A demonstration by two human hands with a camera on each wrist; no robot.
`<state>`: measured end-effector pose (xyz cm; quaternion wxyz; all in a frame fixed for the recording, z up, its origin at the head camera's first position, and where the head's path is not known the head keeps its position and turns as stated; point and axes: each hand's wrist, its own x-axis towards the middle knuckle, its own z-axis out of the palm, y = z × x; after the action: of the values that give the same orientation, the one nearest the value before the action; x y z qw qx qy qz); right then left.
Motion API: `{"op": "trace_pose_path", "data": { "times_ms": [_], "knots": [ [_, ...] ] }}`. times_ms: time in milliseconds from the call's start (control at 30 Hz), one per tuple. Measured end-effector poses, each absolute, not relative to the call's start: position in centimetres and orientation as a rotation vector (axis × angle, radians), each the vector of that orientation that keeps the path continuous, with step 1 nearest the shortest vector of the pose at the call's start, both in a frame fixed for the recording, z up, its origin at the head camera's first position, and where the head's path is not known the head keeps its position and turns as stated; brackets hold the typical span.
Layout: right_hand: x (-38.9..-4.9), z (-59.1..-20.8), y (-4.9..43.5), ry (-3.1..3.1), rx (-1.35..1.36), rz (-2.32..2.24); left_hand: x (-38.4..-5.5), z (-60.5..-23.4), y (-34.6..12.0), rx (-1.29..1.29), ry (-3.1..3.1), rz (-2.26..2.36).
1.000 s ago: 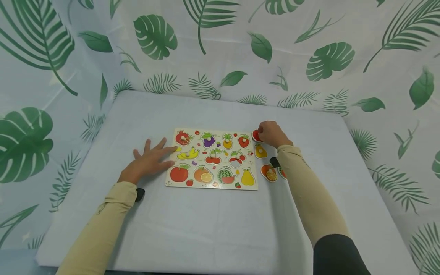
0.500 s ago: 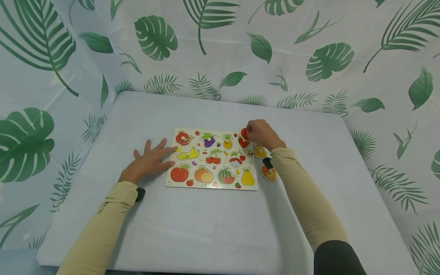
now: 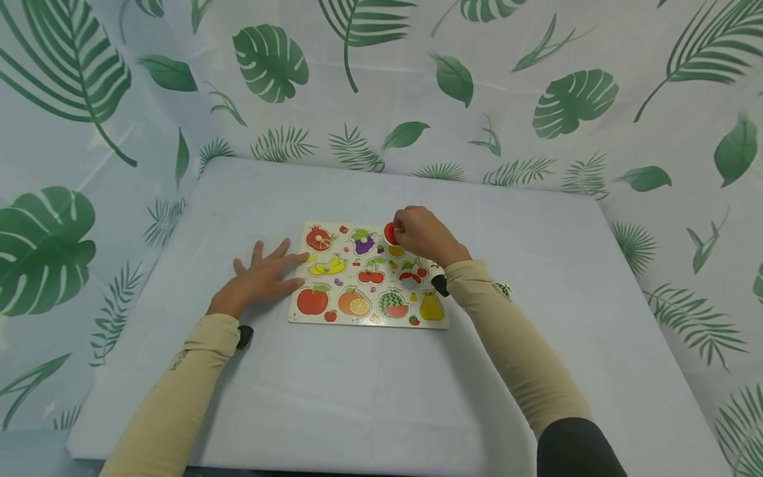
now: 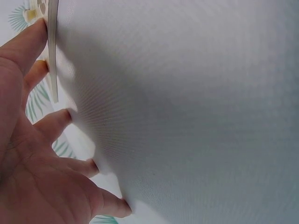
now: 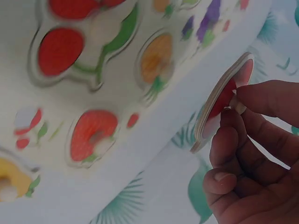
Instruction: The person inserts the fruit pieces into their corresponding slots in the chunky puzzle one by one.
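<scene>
My right hand (image 3: 424,233) pinches the small knob of a red wooden puzzle piece (image 3: 390,233) over the top row of the fruit puzzle board (image 3: 393,322). In the right wrist view the red piece (image 5: 222,105) stands on edge between thumb and fingertips, raised off the board; its fruit is hard to make out. At the board's left edge my left hand (image 3: 256,278) lies with fingers spread, two fingertips on the edge and the others on the table. Pomegranate (image 3: 318,238), grapes (image 3: 362,242) and banana (image 3: 328,266) show on the board.
Just right of my right sleeve a bit of a loose watermelon piece (image 3: 503,290) shows; the sleeve covers the area between it and the board. A white cloth covers the table (image 3: 334,391). Behind stands a leaf-patterned backdrop (image 3: 381,59).
My right hand has lifted the red piece from the table right of the board and carried it left over the top row. My left hand stays in place.
</scene>
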<state>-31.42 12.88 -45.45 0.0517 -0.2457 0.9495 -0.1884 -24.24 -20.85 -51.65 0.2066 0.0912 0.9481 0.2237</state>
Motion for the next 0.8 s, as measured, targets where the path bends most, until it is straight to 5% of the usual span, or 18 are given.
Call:
{"op": "trace_pose_path", "data": {
  "times_ms": [800],
  "knots": [
    [-26.5,-47.3,4.0,2.734,-1.157,-0.508,-24.5,-51.6,-21.2,0.289,2.634,0.623]
  ]
}}
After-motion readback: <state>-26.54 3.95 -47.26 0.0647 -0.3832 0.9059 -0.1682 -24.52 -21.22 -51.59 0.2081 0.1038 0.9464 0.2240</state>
